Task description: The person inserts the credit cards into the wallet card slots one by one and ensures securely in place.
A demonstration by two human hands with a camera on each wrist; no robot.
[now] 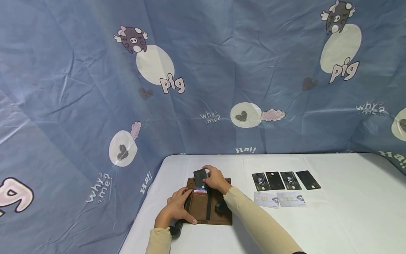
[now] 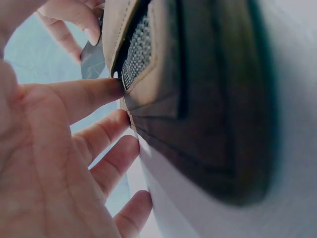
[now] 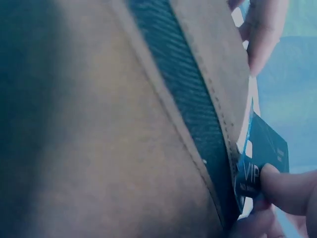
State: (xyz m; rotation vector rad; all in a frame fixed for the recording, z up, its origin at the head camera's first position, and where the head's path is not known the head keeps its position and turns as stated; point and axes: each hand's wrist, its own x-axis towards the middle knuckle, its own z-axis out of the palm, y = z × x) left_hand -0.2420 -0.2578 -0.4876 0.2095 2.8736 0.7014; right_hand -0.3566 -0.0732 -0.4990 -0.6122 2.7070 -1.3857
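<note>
A brown wallet [image 1: 198, 209] lies spread on the white table, with a dark elastic band [image 1: 209, 204] running down it. My right hand [image 1: 217, 178] pinches a black VIP card [image 1: 199, 175] between thumb and fingers at the wallet's far edge. In the right wrist view the card [image 3: 270, 136] stands at the stitched edge of the leather, its lower part hidden. A blue, red and white card [image 1: 200, 191] peeks from a pocket just below it. My left hand [image 1: 177, 204] rests along the wallet's left side, its nearly straight fingers [image 2: 99, 96] touching the edge.
To the right of the wallet, several black cards [image 1: 275, 180] lie in a row. Two silver VIP cards [image 1: 291, 199] sit in front of them. Behind the table [image 1: 345, 211] hangs a blue printed cloth [image 1: 203, 70].
</note>
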